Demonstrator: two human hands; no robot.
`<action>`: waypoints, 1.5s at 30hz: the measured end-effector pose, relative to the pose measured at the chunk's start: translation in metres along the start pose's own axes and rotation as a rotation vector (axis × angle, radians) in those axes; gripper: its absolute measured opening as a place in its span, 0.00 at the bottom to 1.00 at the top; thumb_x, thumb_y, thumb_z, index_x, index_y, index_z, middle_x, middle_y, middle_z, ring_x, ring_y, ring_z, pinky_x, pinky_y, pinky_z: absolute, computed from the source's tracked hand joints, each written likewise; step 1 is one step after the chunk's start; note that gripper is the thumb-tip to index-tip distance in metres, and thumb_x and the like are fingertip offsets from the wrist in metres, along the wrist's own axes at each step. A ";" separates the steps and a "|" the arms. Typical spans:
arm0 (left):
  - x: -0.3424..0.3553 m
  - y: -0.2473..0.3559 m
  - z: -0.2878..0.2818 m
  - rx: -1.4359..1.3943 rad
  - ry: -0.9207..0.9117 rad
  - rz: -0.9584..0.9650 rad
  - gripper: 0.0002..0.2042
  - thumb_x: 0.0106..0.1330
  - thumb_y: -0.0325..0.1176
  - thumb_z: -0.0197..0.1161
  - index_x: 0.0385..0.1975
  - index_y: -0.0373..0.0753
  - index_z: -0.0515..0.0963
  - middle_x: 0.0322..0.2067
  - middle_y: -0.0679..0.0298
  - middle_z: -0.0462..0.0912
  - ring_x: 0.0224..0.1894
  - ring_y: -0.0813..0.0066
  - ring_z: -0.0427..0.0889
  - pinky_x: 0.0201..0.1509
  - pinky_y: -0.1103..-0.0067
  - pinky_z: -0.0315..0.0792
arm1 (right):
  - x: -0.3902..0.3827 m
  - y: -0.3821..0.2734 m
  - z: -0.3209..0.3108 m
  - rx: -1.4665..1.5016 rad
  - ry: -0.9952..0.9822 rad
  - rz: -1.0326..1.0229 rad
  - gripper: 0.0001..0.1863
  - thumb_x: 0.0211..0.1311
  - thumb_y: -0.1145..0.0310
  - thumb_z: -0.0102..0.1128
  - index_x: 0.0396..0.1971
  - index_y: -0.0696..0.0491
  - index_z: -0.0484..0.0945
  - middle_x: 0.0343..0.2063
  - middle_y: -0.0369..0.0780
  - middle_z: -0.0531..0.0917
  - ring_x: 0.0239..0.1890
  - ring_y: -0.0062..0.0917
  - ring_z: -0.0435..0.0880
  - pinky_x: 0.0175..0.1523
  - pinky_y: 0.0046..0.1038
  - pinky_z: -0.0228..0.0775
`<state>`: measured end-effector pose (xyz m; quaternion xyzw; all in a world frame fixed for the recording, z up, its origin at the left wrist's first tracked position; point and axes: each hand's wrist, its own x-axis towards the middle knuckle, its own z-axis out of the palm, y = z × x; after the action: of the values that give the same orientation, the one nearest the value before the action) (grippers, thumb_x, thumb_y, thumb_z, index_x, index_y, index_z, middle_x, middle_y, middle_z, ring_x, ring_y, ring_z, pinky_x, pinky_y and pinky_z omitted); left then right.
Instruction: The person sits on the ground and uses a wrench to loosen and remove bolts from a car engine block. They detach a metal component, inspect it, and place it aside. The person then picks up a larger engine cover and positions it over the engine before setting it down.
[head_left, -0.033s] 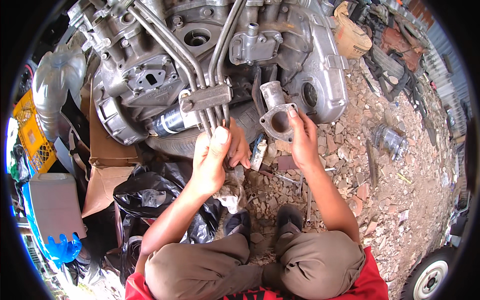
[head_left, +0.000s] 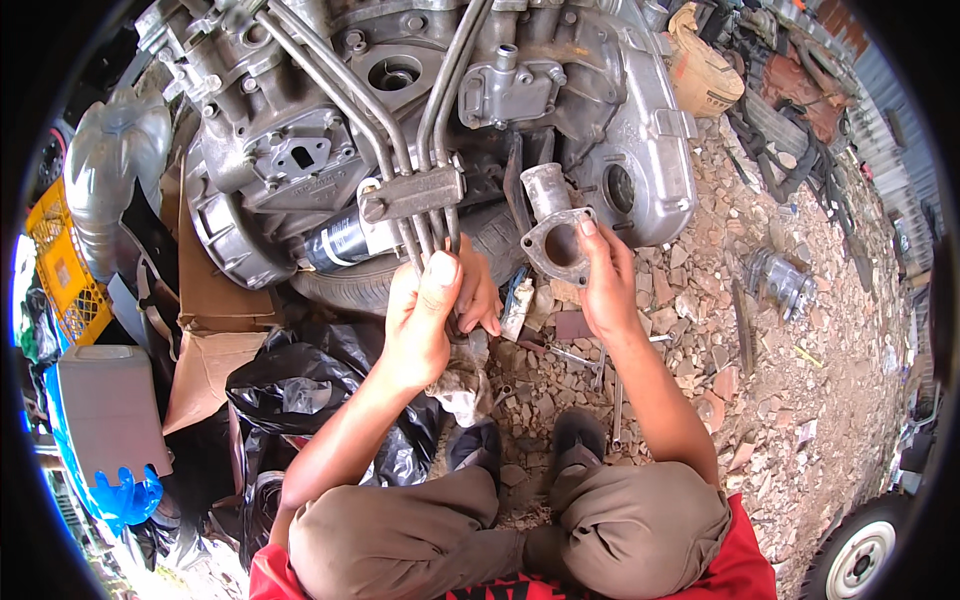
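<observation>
A big grey engine [head_left: 400, 110] lies on a tyre [head_left: 360, 285] in front of me. Several thin metal pipes [head_left: 440, 90] run down over it through a flat clamp bracket [head_left: 415, 192]. My left hand [head_left: 425, 320] is closed round the lower ends of these pipes, thumb pointing up, and a dirty rag [head_left: 462, 388] hangs just under it. My right hand [head_left: 608, 290] holds a short metal flanged elbow fitting [head_left: 558, 232] by its flange, close to the engine's side cover [head_left: 640, 180]. My knees and dark shoes are below.
Rubble and stones cover the ground [head_left: 800, 400], with spanners [head_left: 575, 355] and a small metal part [head_left: 780, 282] lying on it. To the left are black bags [head_left: 300, 385], cardboard [head_left: 215, 350], a yellow crate [head_left: 60, 265], a grey container [head_left: 105, 405] and a blue glove [head_left: 125, 495]. A wheel [head_left: 855, 555] is at lower right.
</observation>
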<state>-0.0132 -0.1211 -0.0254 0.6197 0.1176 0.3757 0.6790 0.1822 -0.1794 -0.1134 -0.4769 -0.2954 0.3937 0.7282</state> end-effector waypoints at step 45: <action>-0.109 -0.157 -0.021 -0.579 0.460 -1.188 0.19 0.71 0.49 0.52 0.51 0.40 0.73 0.43 0.58 0.81 0.50 0.60 0.80 0.46 0.59 0.77 | -0.064 0.162 -0.165 -1.508 -0.282 -0.124 0.26 0.56 0.70 0.66 0.54 0.62 0.71 0.55 0.49 0.73 0.65 0.41 0.65 0.68 0.45 0.52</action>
<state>-0.0441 -0.1685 -0.2093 0.1494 0.4722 0.0787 0.8652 0.2350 -0.2721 -0.3281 -0.7723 -0.5999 0.1015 0.1825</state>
